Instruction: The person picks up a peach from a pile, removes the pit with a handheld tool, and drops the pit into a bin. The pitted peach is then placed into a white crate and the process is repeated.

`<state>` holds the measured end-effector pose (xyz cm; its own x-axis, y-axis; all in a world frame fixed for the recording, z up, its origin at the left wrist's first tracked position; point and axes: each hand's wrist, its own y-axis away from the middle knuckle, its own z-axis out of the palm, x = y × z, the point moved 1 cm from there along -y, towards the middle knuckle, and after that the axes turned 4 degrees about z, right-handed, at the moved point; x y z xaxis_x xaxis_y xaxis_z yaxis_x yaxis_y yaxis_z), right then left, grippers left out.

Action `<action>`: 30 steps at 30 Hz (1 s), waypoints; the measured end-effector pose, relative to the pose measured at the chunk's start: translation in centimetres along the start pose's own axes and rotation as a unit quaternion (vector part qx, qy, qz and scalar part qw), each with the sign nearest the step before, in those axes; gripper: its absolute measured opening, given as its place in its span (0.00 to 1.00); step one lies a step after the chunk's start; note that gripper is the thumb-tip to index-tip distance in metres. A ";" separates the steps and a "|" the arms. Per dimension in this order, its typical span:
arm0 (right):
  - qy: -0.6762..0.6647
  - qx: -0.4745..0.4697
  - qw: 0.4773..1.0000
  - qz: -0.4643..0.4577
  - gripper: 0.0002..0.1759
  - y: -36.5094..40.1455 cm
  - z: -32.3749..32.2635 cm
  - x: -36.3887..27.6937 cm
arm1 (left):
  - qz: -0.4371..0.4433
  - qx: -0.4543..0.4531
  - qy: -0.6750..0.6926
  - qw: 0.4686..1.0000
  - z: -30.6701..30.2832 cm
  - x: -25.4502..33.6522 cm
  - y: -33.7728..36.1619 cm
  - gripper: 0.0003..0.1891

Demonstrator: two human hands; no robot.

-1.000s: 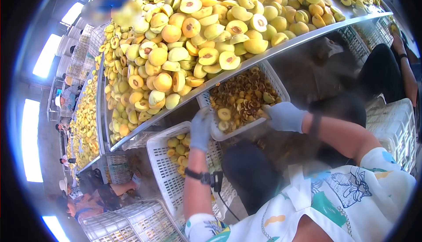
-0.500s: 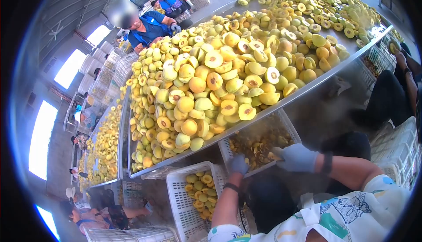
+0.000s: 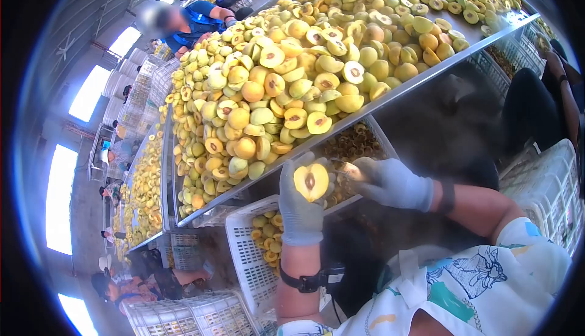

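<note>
In my gloved left hand (image 3: pixel 298 211) is a yellow peach half (image 3: pixel 311 182), cut face up, with the brown pit showing in its middle. Fingers and thumb close round its sides. My gloved right hand (image 3: pixel 393 183) is closed round a small pitting tool (image 3: pixel 350 171) with a pale handle; the tip is thin and blurred, just right of the peach half. Both hands are above a white crate (image 3: pixel 381 135) that holds brown pits and scraps. Behind them, a heap of peach halves (image 3: pixel 262 104) covers the metal table.
The metal table's edge (image 3: pixel 390 95) runs diagonally just beyond my hands. A white crate (image 3: pixel 244 257) with peach halves stands at lower left. Stacked white crates (image 3: pixel 542 183) are at my right, beside a seated person. Across the table a person in blue (image 3: pixel 198 22) works.
My left hand has risen from the scrap crate's edge and now holds a peach half, cut face showing. My right hand has moved slightly left and up, the tool closer to the left hand.
</note>
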<state>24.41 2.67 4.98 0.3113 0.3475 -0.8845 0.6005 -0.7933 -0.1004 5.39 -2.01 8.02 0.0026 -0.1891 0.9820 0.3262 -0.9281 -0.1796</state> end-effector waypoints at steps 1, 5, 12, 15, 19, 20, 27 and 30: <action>0.013 -0.002 1.000 -0.006 0.20 0.2 -0.2 -0.1 | 0.022 -0.005 -0.017 1.000 0.9 -0.5 0.3 0.20; 0.089 0.012 0.995 -0.053 0.19 0.3 -0.2 0.5 | -0.112 0.082 0.128 0.982 2.9 -3.4 0.2 0.28; 0.164 0.000 0.986 -0.034 0.16 0.0 0.5 0.7 | -0.058 0.104 0.018 0.993 3.4 -4.8 0.3 0.31; 0.169 0.013 0.985 -0.038 0.15 -0.1 0.9 0.9 | -0.050 0.101 0.027 0.993 3.1 -5.4 0.0 0.31; 0.167 0.023 0.985 -0.048 0.14 -0.1 1.2 1.3 | -0.058 0.117 0.002 0.991 3.4 -5.1 0.2 0.32; 0.168 0.024 0.984 -0.051 0.14 -0.2 1.3 1.4 | -0.060 0.121 -0.003 0.991 3.5 -5.0 0.3 0.32; 0.201 -0.027 0.979 0.026 0.13 0.3 3.0 1.9 | -0.032 0.155 -0.052 0.986 3.1 -6.7 0.6 0.29; 0.177 -0.043 0.982 0.042 0.14 0.5 3.0 1.3 | 0.014 0.170 -0.131 0.977 4.1 -5.3 0.6 0.28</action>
<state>22.93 1.19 2.43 0.5901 0.4467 -0.6725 0.6167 -0.7870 0.0184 9.47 -0.25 2.97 0.2431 -0.0833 0.9664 0.6176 -0.7549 -0.2204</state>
